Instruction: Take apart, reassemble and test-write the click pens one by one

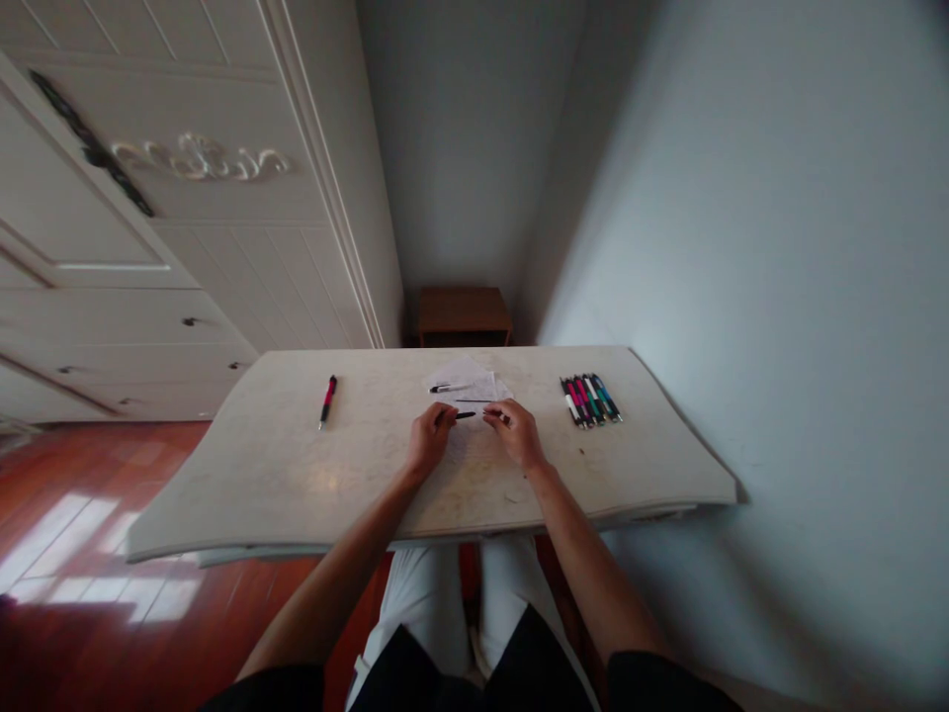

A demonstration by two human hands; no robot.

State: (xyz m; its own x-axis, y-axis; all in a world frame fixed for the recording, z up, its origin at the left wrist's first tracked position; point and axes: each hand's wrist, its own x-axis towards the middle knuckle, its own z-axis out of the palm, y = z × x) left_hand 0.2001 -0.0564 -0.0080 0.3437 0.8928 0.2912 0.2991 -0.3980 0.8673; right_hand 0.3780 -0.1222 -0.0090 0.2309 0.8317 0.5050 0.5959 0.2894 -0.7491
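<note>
My left hand [431, 435] is closed on a dark pen part [465, 415], whose narrow end points right. Facing it a short way off, my right hand [517, 432] pinches a small dark piece [489, 412], too small to name with certainty. Just beyond both hands lies white paper [474, 378]. On the paper rest a clear-and-black pen piece [445, 389] and a thin dark rod [473, 400] like a refill. The two held pieces are apart.
The white table [259, 475] carries a red and black pen [327, 402] at left and a row of several coloured pens [591, 400] at right. A tiny dark bit [581, 452] lies nearer me. A white cabinet [311, 267], a wall [778, 297] and a brown stool [465, 309] surround it.
</note>
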